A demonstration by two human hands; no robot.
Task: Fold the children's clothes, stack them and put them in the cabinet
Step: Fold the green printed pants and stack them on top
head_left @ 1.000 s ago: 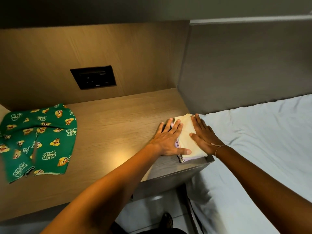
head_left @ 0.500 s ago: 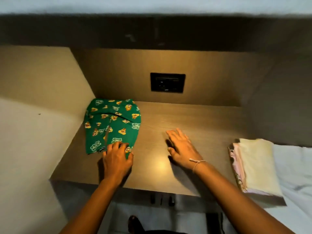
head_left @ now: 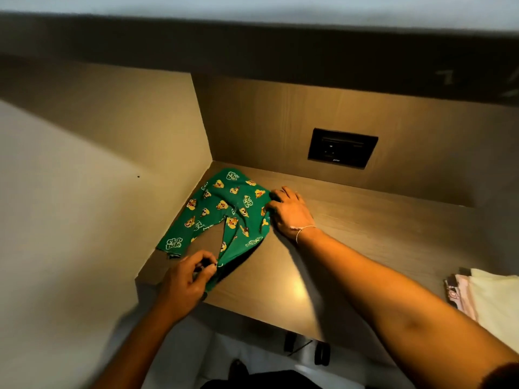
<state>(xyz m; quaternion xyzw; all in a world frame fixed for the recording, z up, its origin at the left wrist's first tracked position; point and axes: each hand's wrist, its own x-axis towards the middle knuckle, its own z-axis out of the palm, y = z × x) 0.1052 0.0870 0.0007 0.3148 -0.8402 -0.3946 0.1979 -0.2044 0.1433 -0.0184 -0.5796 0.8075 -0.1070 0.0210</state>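
Observation:
Small green children's trousers (head_left: 222, 209) with yellow cartoon prints lie spread on the wooden shelf (head_left: 365, 234), in its left corner, legs pointing toward me and parted. My left hand (head_left: 188, 279) pinches the hem of the right leg near the shelf's front edge and lifts it a little. My right hand (head_left: 289, 211) rests on the waist end at the trousers' right side, fingers on the fabric edge. A folded stack of pale yellow and pink clothes (head_left: 488, 301) sits at the far right.
A black wall socket (head_left: 342, 147) is set in the wooden back panel. A wooden side wall (head_left: 126, 141) closes the shelf on the left. Below the shelf's front edge the floor (head_left: 252, 352) shows.
Both hands left the folded stack and went to the green trousers. The left hand now pinches a leg hem, the right hand reached the waist, and the legs have spread apart.

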